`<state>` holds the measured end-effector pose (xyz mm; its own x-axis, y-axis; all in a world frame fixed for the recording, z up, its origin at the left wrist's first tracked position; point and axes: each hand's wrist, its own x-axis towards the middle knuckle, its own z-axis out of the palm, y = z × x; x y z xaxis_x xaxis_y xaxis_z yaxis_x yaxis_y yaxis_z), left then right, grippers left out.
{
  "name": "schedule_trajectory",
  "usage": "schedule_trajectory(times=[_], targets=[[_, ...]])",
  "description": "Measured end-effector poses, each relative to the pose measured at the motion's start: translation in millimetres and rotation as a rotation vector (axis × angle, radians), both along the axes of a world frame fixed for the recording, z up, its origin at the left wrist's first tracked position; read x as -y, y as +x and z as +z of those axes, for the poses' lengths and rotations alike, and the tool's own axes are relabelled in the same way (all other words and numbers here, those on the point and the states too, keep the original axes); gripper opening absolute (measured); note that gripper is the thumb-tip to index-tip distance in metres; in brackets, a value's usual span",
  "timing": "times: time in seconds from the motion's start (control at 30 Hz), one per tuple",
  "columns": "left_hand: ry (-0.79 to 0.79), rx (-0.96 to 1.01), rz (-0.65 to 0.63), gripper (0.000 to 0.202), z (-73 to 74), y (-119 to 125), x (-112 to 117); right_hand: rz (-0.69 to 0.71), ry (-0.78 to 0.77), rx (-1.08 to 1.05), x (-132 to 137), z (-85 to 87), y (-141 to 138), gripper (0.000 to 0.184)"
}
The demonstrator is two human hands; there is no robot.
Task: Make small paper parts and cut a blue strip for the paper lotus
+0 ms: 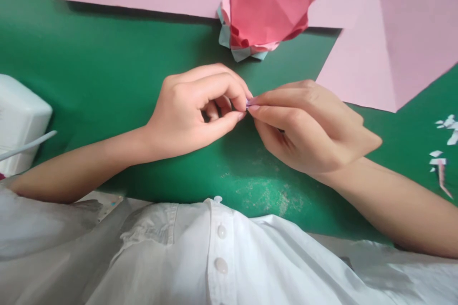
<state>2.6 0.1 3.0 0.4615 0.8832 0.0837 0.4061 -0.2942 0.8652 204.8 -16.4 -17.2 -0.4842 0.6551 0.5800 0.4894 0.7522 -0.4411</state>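
My left hand (195,109) and my right hand (311,126) meet fingertip to fingertip over the green table (107,66). Both are closed in a pinch on a tiny pale purple scrap of paper (249,102), which barely shows between the thumbs and forefingers. My forearms rest on the table on either side. Just beyond the hands lies a crumpled stack of pink, red and pale blue folded paper (266,7).
Large pale pink paper sheets (393,33) cover the far and right part of the table. A white boxy object (17,119) sits at the left edge. Small white paper scraps (442,152) lie at the right. My white buttoned shirt (214,257) fills the bottom.
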Motion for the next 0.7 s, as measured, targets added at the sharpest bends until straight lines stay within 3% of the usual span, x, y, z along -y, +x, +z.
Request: schedule_trajectory(times=[0.3,0.7], targets=[[-0.027,-0.017,0.031,0.005,0.0,0,1,0.017,-0.159,0.037,-6,13.8,1,0.015],[-0.005,-0.017,0.034,0.005,-0.5,-1,2,0.017,-0.263,-0.086,-9,9.0,-1,0.016]])
